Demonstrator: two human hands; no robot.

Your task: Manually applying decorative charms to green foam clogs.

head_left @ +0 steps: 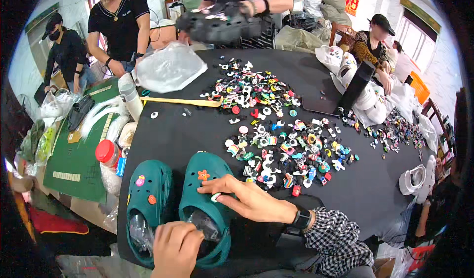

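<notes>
Two dark green clogs stand side by side before me on the black table. The left clog [149, 179] carries a pink charm [140, 180] and an orange-red charm [152, 199]; the right clog [190, 196] has an orange starfish charm [203, 175]. Clear plastic stuffing [205, 224] fills the right clog's opening. My left hand [176, 248] is closed at that opening, its fingertips hidden. My right hand [256, 199] lies with fingers stretched over the right clog's upper, just below the starfish. Beside its thumb tip shows a small pale thing [216, 197], too small to name.
Several loose colourful shoe charms [296, 152] are heaped beyond my right hand. A yellow stick [182, 101], a white bottle [130, 100] and a red-lidded jar [106, 153] lie farther left. Across the table a person holds a blurred black clog [217, 25]. White shoes [368, 98] stand far right.
</notes>
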